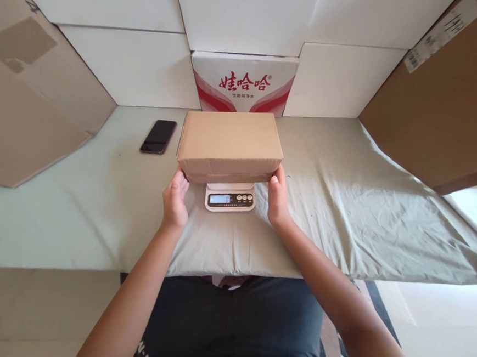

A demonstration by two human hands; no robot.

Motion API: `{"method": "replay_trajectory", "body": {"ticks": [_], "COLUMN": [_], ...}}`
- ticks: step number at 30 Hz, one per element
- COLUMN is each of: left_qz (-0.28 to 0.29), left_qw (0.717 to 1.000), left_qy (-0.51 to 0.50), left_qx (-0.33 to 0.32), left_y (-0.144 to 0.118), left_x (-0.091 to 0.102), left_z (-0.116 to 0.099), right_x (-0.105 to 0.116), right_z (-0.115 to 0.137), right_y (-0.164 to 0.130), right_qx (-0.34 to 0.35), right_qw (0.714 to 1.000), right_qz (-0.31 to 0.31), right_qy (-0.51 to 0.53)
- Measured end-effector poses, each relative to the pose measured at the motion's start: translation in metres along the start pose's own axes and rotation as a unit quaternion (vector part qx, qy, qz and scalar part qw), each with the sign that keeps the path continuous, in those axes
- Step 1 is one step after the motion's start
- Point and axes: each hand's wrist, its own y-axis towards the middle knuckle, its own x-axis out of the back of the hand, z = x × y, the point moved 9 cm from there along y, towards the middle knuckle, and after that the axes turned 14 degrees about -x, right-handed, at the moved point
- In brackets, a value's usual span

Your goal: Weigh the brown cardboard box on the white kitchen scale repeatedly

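A closed brown cardboard box [230, 145] is over a small white kitchen scale [229, 196], whose display faces me. My left hand [174, 200] grips the box's lower left corner and my right hand [278, 198] grips its lower right corner. The scale stands on a table covered with a pale green cloth [343, 209]. Whether the box rests on the scale or hovers just above it cannot be told.
A black phone [158, 136] lies on the cloth to the left of the box. A white carton with red print [243, 84] stands behind it against white panels. Large brown cardboard sheets lean at the left [30, 101] and right [446, 101].
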Motion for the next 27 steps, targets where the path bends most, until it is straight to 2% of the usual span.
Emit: {"method": "replay_trajectory", "body": {"ticks": [9,17,27], "left_qz": [0.001,-0.015,-0.052], "left_qw": [1.000,1.000,0.999], "left_qy": [0.008,-0.005,-0.005], "left_qx": [0.003,-0.013,-0.002], "left_y": [0.002,0.010,0.019], "left_x": [-0.002,-0.003,0.005], "left_z": [-0.001,-0.004,0.007], "right_x": [0.001,0.021,0.023], "right_z": [0.002,-0.001,-0.010], "right_y": [0.000,-0.002,0.007], "right_qx": [-0.009,0.017,-0.010], "right_qw": [1.000,0.996,0.996], "right_qz": [-0.012,-0.084,-0.084], "right_qy": [-0.006,0.008,0.035]}}
